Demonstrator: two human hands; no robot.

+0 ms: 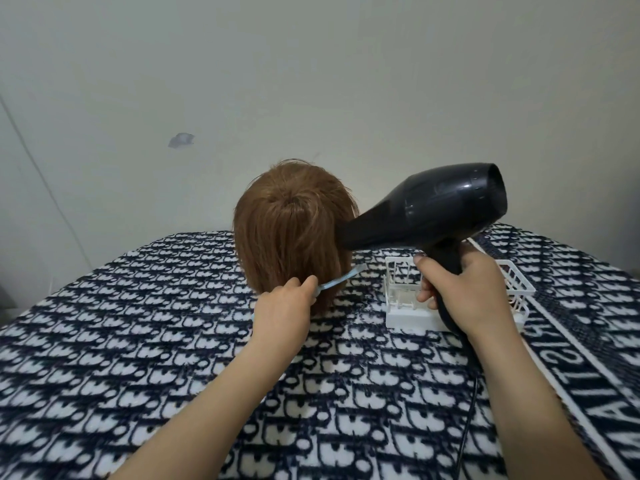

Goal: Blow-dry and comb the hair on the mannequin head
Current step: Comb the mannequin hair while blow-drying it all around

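Two bare forearms reach over a navy-and-white patterned blanket (138, 341). Its right border band carries large white capitals, seen sideways and cut off by the frame. A black cord (467, 420) trails toward the near edge. The left hand (282, 310) pinches a pale blue comb (341, 279), which slants up to the right at the hair's lower ends. The right hand (460, 292) is wrapped around the handle of the black hair dryer (433, 209), in front of a white basket (401, 306). The dryer's barrel slopes down-left, with its nozzle against the right side of the brown-haired mannequin head (291, 230), mid-blanket. Beyond is a bare wall (311, 81).
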